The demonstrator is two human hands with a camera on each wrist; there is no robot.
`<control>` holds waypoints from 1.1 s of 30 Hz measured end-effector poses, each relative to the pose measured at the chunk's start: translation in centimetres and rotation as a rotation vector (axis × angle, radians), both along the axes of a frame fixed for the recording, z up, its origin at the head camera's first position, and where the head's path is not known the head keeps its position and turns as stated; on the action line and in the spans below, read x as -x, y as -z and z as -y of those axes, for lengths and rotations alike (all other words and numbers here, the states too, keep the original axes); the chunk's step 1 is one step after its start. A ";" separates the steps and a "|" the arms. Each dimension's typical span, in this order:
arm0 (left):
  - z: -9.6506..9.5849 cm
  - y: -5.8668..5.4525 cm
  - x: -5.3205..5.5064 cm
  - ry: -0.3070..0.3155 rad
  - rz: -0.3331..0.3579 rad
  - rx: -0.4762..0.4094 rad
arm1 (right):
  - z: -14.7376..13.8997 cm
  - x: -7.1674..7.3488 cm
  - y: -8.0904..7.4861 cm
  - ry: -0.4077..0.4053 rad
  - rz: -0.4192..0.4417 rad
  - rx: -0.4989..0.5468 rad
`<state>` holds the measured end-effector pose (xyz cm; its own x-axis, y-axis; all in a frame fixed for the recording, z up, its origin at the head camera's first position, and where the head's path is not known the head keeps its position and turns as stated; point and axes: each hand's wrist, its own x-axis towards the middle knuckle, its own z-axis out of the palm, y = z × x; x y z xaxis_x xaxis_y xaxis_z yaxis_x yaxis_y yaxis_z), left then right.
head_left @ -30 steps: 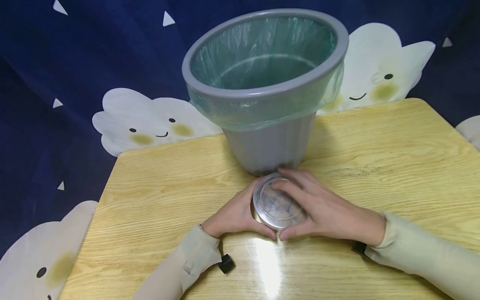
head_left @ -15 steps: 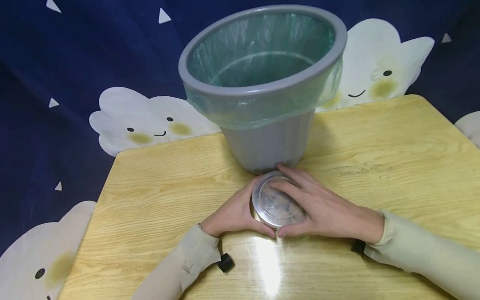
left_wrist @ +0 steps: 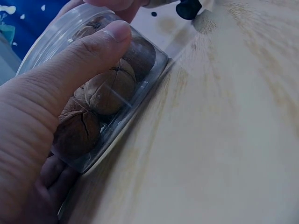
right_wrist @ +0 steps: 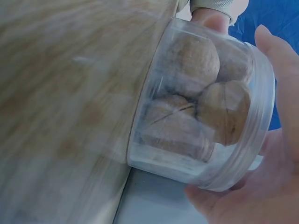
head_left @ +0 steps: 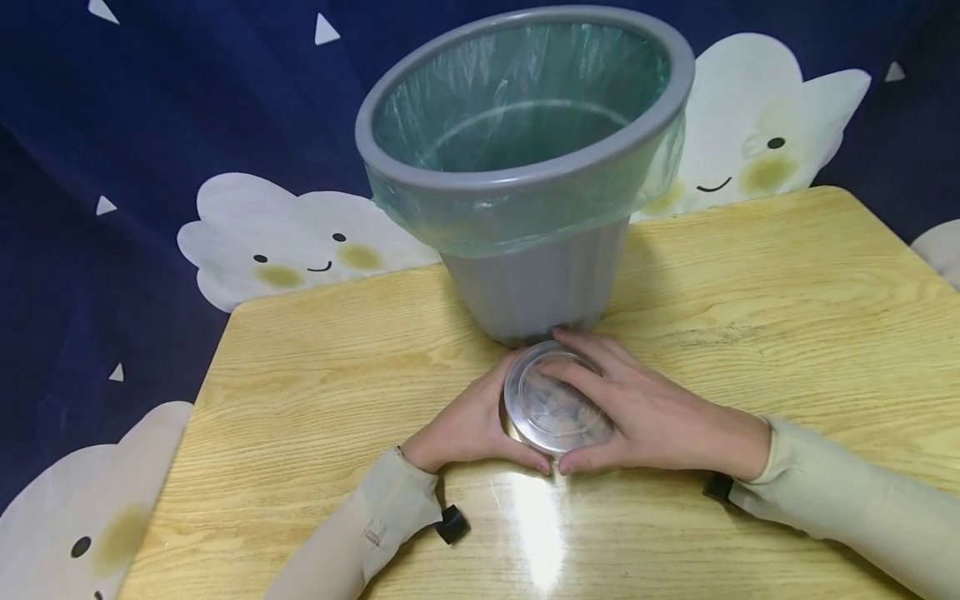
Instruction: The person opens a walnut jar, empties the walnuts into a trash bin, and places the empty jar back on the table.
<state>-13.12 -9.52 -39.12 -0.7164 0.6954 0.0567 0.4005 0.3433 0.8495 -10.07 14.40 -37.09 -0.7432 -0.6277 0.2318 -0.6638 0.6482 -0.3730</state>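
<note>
Almost nothing changes over last second: left hand (head_left: pixel 476 425) and right hand (head_left: pixel 648 417) keep gripping clear jar (right_wrist: pixel 201 112) from both sides, one right finger over lid (head_left: pixel 551 408). Jar stands upright on worktop (head_left: pixel 337 375), just before bin (head_left: pixel 532 283). Walnuts (right_wrist: pixel 194 58) remain enclosed; work seems paused.

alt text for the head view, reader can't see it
A left hand and right hand grip a clear lidded jar on a wooden table, before a grey bin lined with a green bag; a blue backdrop shows smiling clouds.
</note>
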 end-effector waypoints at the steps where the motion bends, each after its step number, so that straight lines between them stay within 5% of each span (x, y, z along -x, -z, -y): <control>1: 0.0 0.0 0.0 -0.001 0.001 0.000 | 0.0 0.0 0.0 0.000 0.002 0.000; 25: 0.0 -0.5 -0.1 0.011 0.012 0.000 | 0.1 0.1 0.3 -0.023 -0.033 0.033; 33: 0.0 1.0 0.4 0.005 -0.019 -0.015 | -0.1 0.2 0.3 -0.022 -0.021 0.025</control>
